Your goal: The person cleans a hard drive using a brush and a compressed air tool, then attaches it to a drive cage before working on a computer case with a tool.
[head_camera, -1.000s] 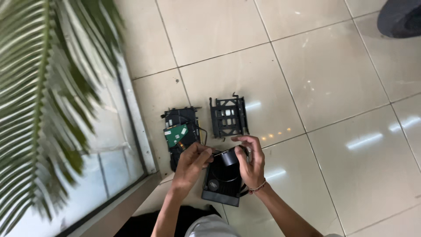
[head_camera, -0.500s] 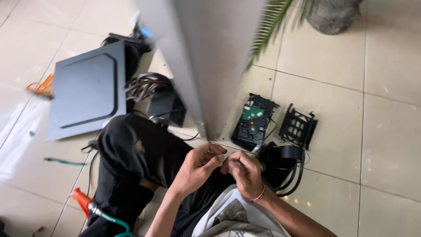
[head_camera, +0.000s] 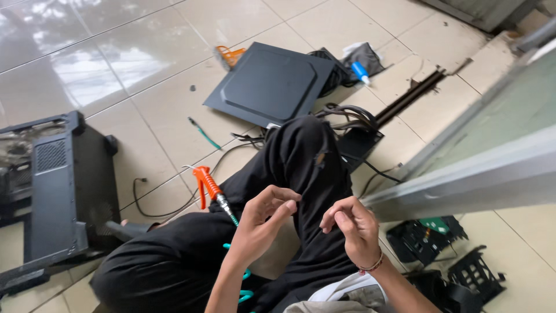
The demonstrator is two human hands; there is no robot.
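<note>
1. Head view, hands. Left hand (head_camera: 263, 223) raised over the lap, thumb and forefinger pinched together at the tips, other fingers curled; anything between the tips is too small to make out. Right hand (head_camera: 353, 229) just beside it, apart from it, fingers half curled, thumb near forefinger; cannot tell whether it grips anything. Beaded bracelet (head_camera: 370, 268) on the right wrist.
2. Head view, nearest thing. Air blow gun (head_camera: 209, 188), orange handle, metal nozzle, lying on the floor against the black trouser leg (head_camera: 295, 168), just left of the left hand's fingers and below them; not touched. Teal coiled hose (head_camera: 243, 284) runs from it under the left forearm.
3. Head view, left. Black computer case (head_camera: 55, 191), open, standing on the tiled floor (head_camera: 116, 64), well apart from the hands.
4. Head view, top. Black side panel (head_camera: 269, 84) flat on the tiles; bundle of cables (head_camera: 347, 116) by its right corner; orange tool (head_camera: 230, 55) at its left corner; a loose green cable (head_camera: 202, 134) below it.
5. Head view, right. Grey door frame (head_camera: 463, 179) crossing the picture. Beyond it, bottom right: drive tray with a green board (head_camera: 425, 235), and an empty black drive cage (head_camera: 478, 278), both on the floor, near the right forearm.
</note>
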